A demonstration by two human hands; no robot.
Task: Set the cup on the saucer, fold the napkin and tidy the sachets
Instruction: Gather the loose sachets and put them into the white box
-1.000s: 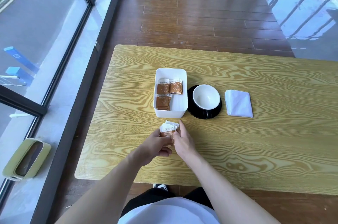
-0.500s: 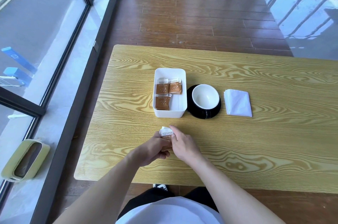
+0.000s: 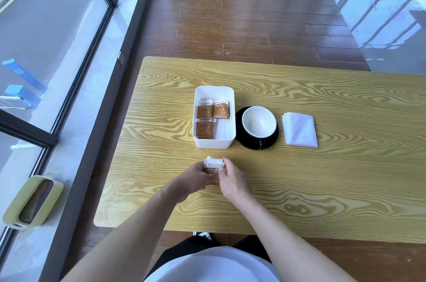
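Now, head view only:
Hands: left hand (image 3: pixel 192 178) and right hand (image 3: pixel 230 178) both pinch a small stack of sachets (image 3: pixel 213 170) between them, low over the near part of the desk (image 3: pixel 322 201), just near of the white box (image 3: pixel 214 143).
Stack risk: loose stack, squeezed only from the sides; a sachet could slide out and scatter on the desk if either pinch slackens on the way to the box.
Drop risk: free room in the box is only the near-right corner; if the stack comes down off that spot it likely lands on the sorted piles or catches the near wall and fans out.
Knock risk: cup and box stand just beside each other; a wide swing of the right hand could nudge the cup.
Box count: 1 white box, with 3 piles of brown sachets (image 3: pixel 208 118) inside; sachets per pile cannot be counted.
Held count: at least 2 sachets, since a second white edge shows behind the top one; exact number unclear.
Cup: 1 white cup (image 3: pixel 259 124), already on the saucer.
Saucer: 1 black saucer (image 3: pixel 272 141), right of the box.
Napkin: 1 white napkin (image 3: pixel 299 129), folded, flat, right of the saucer, apart from it.
Hands count: 2.
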